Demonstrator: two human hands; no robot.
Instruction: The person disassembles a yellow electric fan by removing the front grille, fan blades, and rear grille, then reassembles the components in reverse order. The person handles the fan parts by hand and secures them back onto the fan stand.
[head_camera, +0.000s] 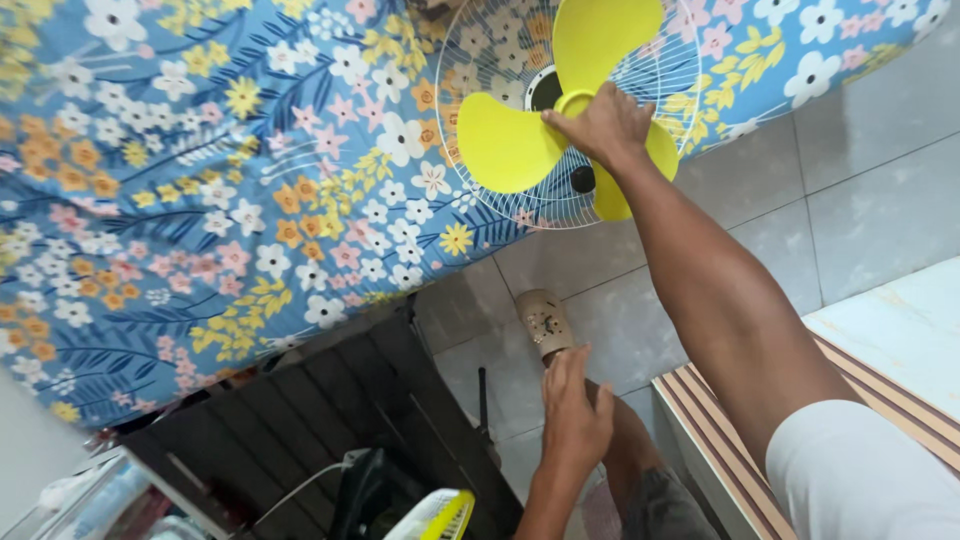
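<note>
The yellow fan blade lies flat against a white wire fan guard, and both rest on the edge of a bed covered with a blue floral sheet. The person's right hand is stretched out far ahead of the body and sits on the hub where the three blades meet, fingers curled over the yellow centre cap as if gripping it; whether the grip is firm or only a touch I cannot tell. The blade assembly lies straight out along that arm, so the right hand is the one on it, and the hub's axis points up out of the bed surface, toward the palm. The left hand is well apart from the fan, low and close to the body, resting loosely closed on the person's knee with nothing in it. Just beyond that hand a brown sandal covers the foot on the grey tiled floor. To the right, a low bench with a striped edge runs beside the leg. Lower left there is a dark slatted panel, a black part with a white cable, and a yellow-and-white piece at the bottom edge, too cut off to identify.
</note>
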